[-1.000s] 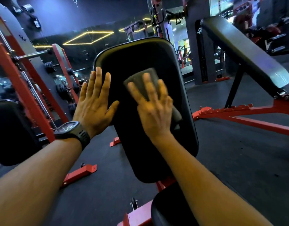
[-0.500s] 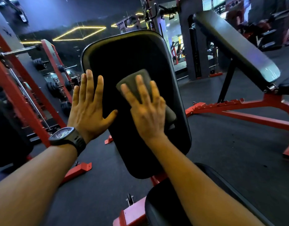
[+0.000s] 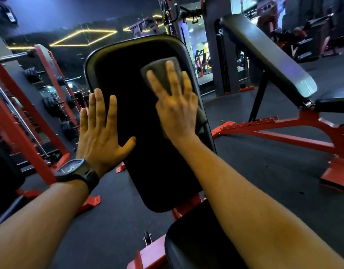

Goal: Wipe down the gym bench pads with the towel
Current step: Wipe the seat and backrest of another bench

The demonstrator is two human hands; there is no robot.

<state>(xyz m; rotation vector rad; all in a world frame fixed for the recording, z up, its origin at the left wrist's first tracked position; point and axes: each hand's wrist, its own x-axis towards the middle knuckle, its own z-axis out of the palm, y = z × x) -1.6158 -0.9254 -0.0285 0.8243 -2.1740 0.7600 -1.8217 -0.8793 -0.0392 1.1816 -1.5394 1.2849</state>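
Back pad (image 3: 140,121): black, steeply tilted, centre of view. Second bench (image 3: 264,55): at right, well apart, pad inclined on red frame. Seat pad (image 3: 190,239): just below back pad, partly behind right forearm. Left hand (image 3: 101,131): flat on back pad's left edge, fingers straight, spread, holding nothing. Right hand (image 3: 177,111): fingers straight, pressing towel (image 3: 161,70) against back pad's upper right part. Towel grey, folded, top showing above fingertips. Watch (image 3: 74,169): black, on left wrist.
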